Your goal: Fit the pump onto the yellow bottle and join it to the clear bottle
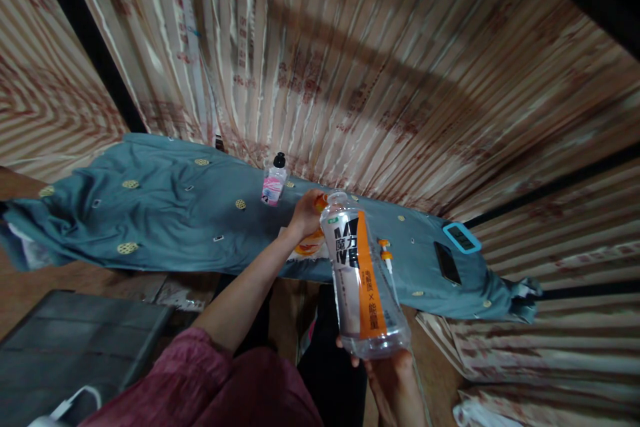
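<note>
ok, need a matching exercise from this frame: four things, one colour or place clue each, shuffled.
Things:
1. large bottle
2. small bottle
3. phone
4. cloth

Clues:
A. teal with gold dots
B. black, lying flat near the right end of the cloth
C. orange stripe on the label, base held in the right hand
D. pink label, black cap, standing upright

Pairs: 1-C, 2-D, 3-B, 4-A
</note>
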{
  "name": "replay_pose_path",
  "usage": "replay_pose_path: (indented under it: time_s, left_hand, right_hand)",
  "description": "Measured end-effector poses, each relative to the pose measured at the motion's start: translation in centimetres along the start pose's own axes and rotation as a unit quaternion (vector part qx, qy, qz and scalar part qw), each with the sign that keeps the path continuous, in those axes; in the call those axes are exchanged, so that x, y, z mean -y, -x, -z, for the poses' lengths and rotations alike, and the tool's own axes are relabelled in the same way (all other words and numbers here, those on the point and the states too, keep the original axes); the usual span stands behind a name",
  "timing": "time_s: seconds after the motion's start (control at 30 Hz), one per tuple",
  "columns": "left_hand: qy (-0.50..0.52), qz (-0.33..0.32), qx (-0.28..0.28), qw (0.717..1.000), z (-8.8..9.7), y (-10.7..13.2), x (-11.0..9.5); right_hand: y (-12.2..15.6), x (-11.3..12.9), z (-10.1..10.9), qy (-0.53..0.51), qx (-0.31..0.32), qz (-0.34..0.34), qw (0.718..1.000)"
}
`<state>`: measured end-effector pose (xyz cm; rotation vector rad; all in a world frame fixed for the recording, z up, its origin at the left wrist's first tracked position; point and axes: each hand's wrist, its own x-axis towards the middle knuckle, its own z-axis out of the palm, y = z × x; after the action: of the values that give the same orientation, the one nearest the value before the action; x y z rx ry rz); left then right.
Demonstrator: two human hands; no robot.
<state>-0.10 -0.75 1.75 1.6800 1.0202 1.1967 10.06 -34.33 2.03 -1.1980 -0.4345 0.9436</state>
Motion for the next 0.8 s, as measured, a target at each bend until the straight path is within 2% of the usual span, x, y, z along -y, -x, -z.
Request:
replay_pose_path:
  time_s: [0.33,0.8]
  left_hand:
    - [-0.015,-0.013,0.019,1.000,-0.1,0.0,0.8]
    - [-0.034,-0.011,0.013,0.999,0.1,0.3,-0.1]
  right_hand:
    - [0.1,0.2,0.1,0.009,0.001,0.004,1.000]
    - [-0.1,-0.3,1.0,0.021,-0.001,-0.003,1.000]
